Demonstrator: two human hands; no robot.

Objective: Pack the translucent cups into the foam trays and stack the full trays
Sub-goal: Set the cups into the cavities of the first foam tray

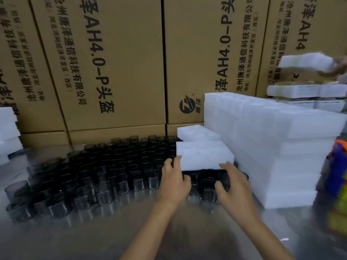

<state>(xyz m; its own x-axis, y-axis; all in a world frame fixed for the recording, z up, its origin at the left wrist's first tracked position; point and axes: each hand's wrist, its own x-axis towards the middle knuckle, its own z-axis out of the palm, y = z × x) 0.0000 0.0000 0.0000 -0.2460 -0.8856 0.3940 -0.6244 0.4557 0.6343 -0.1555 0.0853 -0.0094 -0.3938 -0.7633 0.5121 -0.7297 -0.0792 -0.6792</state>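
Foam tray point(203, 155) pinched at both near corners by our left hand point(173, 178) and right hand point(231, 182); we should press it level over the cups point(97, 166).

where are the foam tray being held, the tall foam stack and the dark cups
foam tray point(203, 156), head view, middle of its top face
tall foam stack point(266, 151), head view, front side wall
dark cups point(97, 166), head view, middle of the cluster
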